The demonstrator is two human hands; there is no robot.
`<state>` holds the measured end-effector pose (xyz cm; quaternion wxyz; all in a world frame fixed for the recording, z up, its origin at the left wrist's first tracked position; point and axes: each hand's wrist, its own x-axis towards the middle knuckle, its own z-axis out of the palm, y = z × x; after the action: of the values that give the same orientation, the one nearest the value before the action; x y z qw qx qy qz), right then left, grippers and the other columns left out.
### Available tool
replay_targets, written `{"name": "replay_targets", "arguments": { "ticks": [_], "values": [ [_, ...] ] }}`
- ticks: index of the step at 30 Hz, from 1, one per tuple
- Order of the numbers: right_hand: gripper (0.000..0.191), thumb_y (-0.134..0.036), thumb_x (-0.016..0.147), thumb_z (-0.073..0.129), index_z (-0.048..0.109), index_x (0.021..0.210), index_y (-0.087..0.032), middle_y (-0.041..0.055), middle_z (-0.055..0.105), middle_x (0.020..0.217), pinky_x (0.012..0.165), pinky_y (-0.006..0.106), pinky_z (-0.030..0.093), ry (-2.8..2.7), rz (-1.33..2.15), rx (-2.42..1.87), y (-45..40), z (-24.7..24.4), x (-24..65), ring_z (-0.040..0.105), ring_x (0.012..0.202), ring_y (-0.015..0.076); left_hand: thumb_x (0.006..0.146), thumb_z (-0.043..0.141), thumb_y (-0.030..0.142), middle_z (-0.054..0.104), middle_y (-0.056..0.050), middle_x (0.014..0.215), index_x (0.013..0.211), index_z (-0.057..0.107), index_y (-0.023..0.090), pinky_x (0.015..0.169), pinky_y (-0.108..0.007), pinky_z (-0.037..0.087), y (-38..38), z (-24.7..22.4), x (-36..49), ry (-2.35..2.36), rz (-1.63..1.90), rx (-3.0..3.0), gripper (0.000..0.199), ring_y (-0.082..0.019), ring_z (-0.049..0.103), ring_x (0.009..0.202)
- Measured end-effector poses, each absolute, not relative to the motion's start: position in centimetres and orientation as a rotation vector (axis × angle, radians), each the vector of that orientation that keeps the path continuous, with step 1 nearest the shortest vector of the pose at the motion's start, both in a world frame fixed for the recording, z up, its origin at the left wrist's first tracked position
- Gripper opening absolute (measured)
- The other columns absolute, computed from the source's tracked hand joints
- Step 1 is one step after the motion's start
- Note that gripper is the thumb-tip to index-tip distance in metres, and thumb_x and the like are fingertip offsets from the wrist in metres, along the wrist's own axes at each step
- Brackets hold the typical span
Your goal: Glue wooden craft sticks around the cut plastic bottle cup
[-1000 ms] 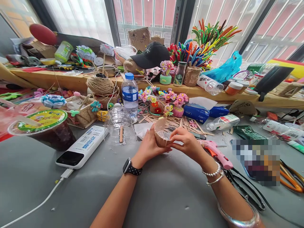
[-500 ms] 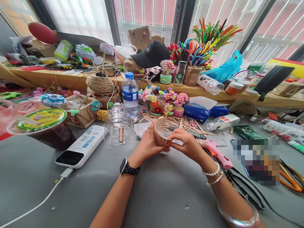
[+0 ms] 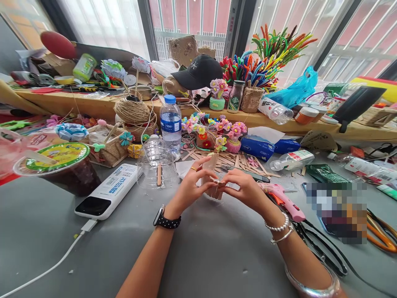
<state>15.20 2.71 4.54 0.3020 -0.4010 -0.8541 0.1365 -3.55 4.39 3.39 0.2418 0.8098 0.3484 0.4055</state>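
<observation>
Between my hands is a small cup-like piece of wooden craft sticks (image 3: 212,163) set side by side, with clear plastic showing at its right side. My left hand (image 3: 190,185) grips its left side, thumb and fingertips pressed at the near edge. From the right, my right hand (image 3: 243,189) pinches the same edge, its fingertips almost meeting the left ones. The fingers cover the middle of the piece. Just right of that hand lies a pink glue gun (image 3: 287,200). A cut clear plastic bottle (image 3: 156,159) stands to the left, with one craft stick (image 3: 159,174) at it.
Loose craft sticks (image 3: 242,161) are scattered behind my hands. A water bottle (image 3: 170,124), a tissue pack (image 3: 257,147) and crochet flowers stand further back. On the left are a white power bank (image 3: 108,192) and a drink cup (image 3: 71,174); on the right, a phone (image 3: 338,211) and cables.
The stick piece has been turned, so its open rim no longer faces me. My left fingers have shifted from around its side to its near edge, close to my right fingertips.
</observation>
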Motion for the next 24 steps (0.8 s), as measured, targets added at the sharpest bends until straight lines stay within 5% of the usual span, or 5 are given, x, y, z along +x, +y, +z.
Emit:
{"name": "replay_targets", "arguments": {
  "ticks": [24],
  "values": [
    [0.01,-0.025,0.077,0.055,0.062,0.076,-0.019,0.0034,0.062,0.074,0.068,0.028,0.043,-2.217,0.354,-1.087,2.55,4.82,15.24,0.053,0.073,0.0143,0.082,0.049,0.025,0.046,-0.008,0.123,0.079,0.06,0.019,0.1,-0.039,0.031,4.5,3.22,-3.7,0.935,1.092,2.252,0.012,-0.02,0.038,0.12]
  ]
}}
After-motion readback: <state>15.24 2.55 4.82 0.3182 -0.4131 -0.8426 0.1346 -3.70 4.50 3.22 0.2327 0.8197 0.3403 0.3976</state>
